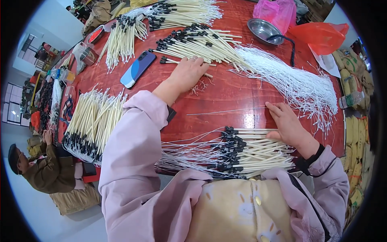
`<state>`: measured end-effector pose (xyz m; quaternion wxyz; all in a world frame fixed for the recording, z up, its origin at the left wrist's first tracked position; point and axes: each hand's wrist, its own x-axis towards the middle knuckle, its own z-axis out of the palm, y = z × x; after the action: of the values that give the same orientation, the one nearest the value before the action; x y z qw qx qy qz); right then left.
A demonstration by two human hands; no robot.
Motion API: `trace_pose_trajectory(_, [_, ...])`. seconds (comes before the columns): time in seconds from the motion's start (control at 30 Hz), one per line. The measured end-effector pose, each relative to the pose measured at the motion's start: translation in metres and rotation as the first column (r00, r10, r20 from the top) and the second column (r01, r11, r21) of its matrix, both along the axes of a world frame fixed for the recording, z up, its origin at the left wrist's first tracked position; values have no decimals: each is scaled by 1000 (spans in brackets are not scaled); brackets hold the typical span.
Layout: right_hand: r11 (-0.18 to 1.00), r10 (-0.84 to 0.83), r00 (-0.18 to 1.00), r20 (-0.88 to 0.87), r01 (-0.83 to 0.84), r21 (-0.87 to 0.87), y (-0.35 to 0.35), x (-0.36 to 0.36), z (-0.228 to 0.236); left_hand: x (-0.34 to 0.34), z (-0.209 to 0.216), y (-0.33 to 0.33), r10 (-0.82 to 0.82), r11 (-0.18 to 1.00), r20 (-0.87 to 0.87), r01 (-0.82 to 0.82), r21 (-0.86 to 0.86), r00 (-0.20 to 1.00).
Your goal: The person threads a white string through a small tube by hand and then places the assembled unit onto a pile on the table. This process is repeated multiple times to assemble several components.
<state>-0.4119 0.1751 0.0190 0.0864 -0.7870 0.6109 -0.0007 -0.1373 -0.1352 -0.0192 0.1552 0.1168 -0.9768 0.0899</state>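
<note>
My left hand (186, 72) reaches forward over the red table (234, 90) and closes on a cream stick with a black cap (171, 61) at the near edge of a far pile of such sticks (197, 42). My right hand (287, 124) rests on the right end of a near pile of capped sticks (246, 153) by my body. Its fingertips pinch the end of one thin white wire (225, 111) that lies across the table. A loose bundle of white wires (294, 82) fans out at the far right.
A blue phone (137, 69) lies left of my left hand. More stick piles lie at the left (94, 121) and the back (123, 36). A metal bowl (264, 29), a black cable (291, 46), and pink (276, 10) and orange bags (320, 36) are behind. Another person (44, 169) sits lower left.
</note>
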Motion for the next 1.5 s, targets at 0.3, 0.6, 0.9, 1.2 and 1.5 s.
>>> trace_pose_trajectory(0.3, [999,-43,999,-1,43,-14,3,-1,-4,75,39,91,298,851,-169,-181,493,940])
trace_pose_trajectory(0.6, [998,-55,998,-39,54,-27,3,6,-1,143,15,131,563,600,-51,-365,712,825])
trace_pose_trajectory(0.9, [998,-65,997,-36,66,17,5,15,6,127,11,118,532,668,-67,-371,645,844])
trace_pose_trajectory(1.2, [996,-65,995,-76,70,63,1,18,9,122,10,110,517,677,-84,-346,650,852])
trace_pose_trajectory(1.5, [987,-83,993,-79,93,133,-5,21,16,117,12,107,509,670,-39,-368,645,860])
